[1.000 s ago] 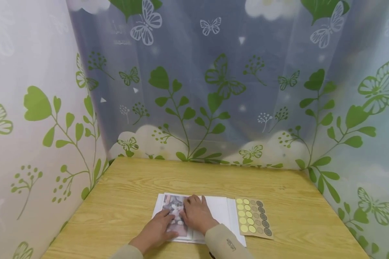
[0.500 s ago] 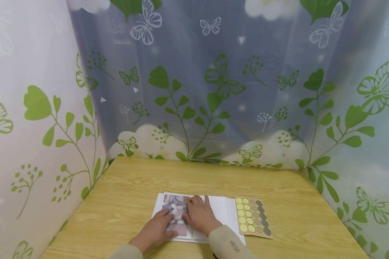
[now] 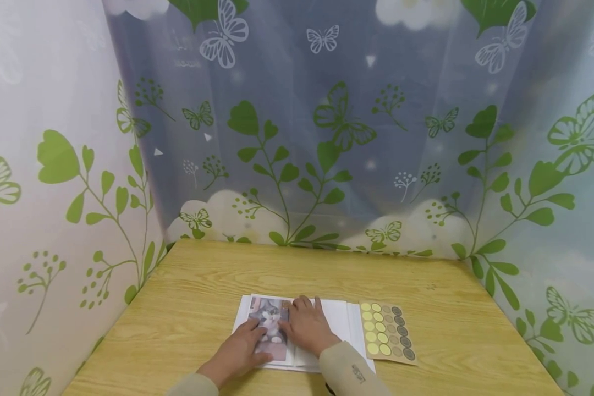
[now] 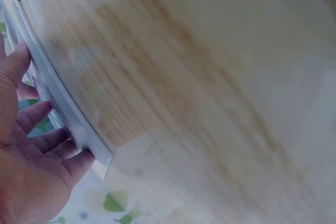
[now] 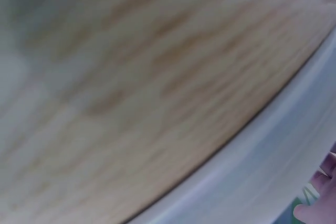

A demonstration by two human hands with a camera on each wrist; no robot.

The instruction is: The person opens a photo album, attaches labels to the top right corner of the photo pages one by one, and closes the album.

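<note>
Both hands are lying flat near the bottom centre of the head view, fingers straight and close together, pressing down rather than gripping anything. Left hand is resting its fingertips on the lower left part of a cat photo, which is lying on the left page of an open white album. Right hand is lying palm down just right of the photo, its fingers touching the photo's right edge and covering the album's middle fold. In the left wrist view, the left hand is showing relaxed, slightly bent fingers against the album's pale edge; in the right wrist view only a sliver of the right hand is showing at the lower right corner, too blurred to tell more.

Just right of the album, touching its edge, a brown sticker sheet is lying with rows of yellow, tan and dark round dots. No readable writing is showing on it. A small dark mark is sitting on the beige sleeve, too small to read. Everything is resting on the wooden surface, with a leaf and butterfly curtain hanging behind.
</note>
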